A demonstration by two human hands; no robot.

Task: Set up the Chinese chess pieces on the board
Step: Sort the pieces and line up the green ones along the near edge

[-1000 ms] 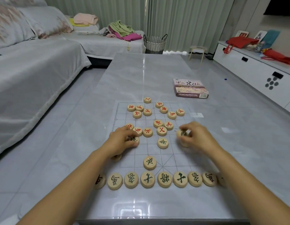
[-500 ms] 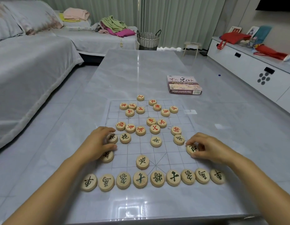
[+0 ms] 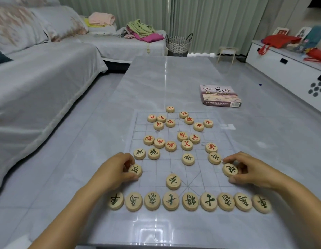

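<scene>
Our left grip (image 3: 113, 169) pinches the left piece (image 3: 135, 170), our right grip (image 3: 253, 170) the right piece (image 3: 230, 170), both on the board (image 3: 201, 169) toward the worktop's (image 3: 165, 83) near edge. A careless slide could knock the back row (image 3: 190, 201) askew.

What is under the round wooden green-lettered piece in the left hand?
The left hand pinches the round wooden green-lettered piece over the left edge line of the clear grid-printed board; the crossing beneath is covered.

Nine green-lettered wooden pieces (image 3: 190, 201) line the near edge of the clear gridded board (image 3: 197, 173); red-lettered pieces (image 3: 170, 123) lie scattered flat across its far half.
</scene>
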